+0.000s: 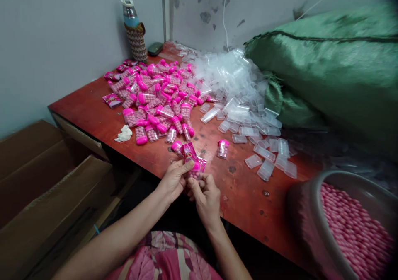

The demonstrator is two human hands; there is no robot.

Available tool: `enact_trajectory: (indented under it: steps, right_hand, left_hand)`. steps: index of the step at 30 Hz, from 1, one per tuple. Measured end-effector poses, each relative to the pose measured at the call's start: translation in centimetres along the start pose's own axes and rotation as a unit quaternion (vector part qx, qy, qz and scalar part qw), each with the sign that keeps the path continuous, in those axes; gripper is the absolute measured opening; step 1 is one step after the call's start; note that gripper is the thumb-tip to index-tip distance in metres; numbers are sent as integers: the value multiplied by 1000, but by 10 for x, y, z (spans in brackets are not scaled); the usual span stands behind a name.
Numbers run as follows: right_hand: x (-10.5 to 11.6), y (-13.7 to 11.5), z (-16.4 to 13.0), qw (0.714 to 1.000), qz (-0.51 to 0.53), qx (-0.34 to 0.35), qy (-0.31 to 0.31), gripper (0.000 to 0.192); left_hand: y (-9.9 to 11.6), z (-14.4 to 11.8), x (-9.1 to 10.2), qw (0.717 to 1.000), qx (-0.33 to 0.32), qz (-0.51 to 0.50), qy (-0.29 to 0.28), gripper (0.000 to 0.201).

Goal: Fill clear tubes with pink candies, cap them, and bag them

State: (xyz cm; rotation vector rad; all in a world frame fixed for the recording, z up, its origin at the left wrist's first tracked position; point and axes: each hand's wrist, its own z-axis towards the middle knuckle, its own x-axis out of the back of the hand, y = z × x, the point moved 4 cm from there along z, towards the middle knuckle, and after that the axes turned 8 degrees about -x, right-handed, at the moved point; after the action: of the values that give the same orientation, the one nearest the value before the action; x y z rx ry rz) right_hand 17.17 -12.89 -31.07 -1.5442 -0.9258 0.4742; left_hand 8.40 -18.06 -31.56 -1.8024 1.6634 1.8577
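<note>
Red worktable (93, 118) w/ filled pink pile at 11 o'clock, clear empties at 1. Left hand (172, 180) & right hand (207, 197) both pinch one pink candy container (191, 160) at table's near edge; best gripped low, label kept square.

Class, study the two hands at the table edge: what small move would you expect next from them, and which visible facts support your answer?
Probably both hands finish fitting the pink printed wrapper on the small clear container of pink candies. The left hand pinches the wrapper with its thumb, the right hand holds the container from below, and the wrapper sticks up loosely. The heap of pink-capped filled containers lies beyond.
</note>
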Motion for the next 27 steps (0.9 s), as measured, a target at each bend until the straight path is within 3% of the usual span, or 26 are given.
enact_trajectory:
  steps: [5,12,17,21,24,27]
  right_hand:
    - [2,3,1,1000,9,1,-2,20]
    - [-6,7,6,974,179,-62,-127,23]
    - [-3,5,5,990,125,-29,-55,23]
    - [-5,4,3,990,120,-30,-65,22]
    - [-5,5,3,984,152,-49,-82,24]
    - [0,4,2,988,135,-41,-58,22]
  left_hand:
    - [3,-3,2,1000,15,27,-2,16]
    - [14,-7,2,988,42,134,-68,20]
    - [11,-9,2,993,25,106,-41,24]
    - [8,-13,2,997,-2,70,-25,25]
    - [5,-16,0,995,2,94,-33,24]
    - [1,-20,-3,993,0,119,-23,23]
